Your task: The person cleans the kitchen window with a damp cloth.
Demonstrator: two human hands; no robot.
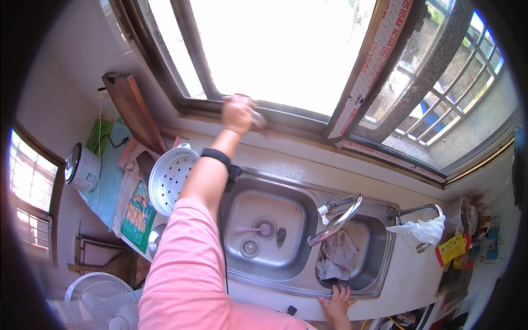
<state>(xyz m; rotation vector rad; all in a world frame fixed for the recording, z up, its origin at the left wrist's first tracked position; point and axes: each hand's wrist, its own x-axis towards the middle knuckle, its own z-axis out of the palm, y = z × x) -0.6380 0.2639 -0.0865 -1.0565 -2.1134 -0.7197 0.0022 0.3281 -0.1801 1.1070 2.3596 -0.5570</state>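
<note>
My left hand (238,113) is raised at the lower frame of the window (284,115), its arm stretched across the counter in a pink sleeve with a dark wristband. A blurred, thin, cloth-like thing (259,119) shows at its fingers; motion blur hides the exact grip. My right hand (338,303) rests with spread fingers on the front counter edge, just below the small sink basin, and holds nothing. A crumpled grey cloth (336,255) lies in that basin. In the large basin (268,206) are a pink-handled utensil (251,229) and a dark scrap (281,237).
A perforated white steamer pot (169,181) stands left of the sink, near a wooden board (134,111) leaning on the wall. Curved faucets (340,222) rise behind the basins, the right one draped with a white cloth (420,231). A fan (101,303) is at lower left.
</note>
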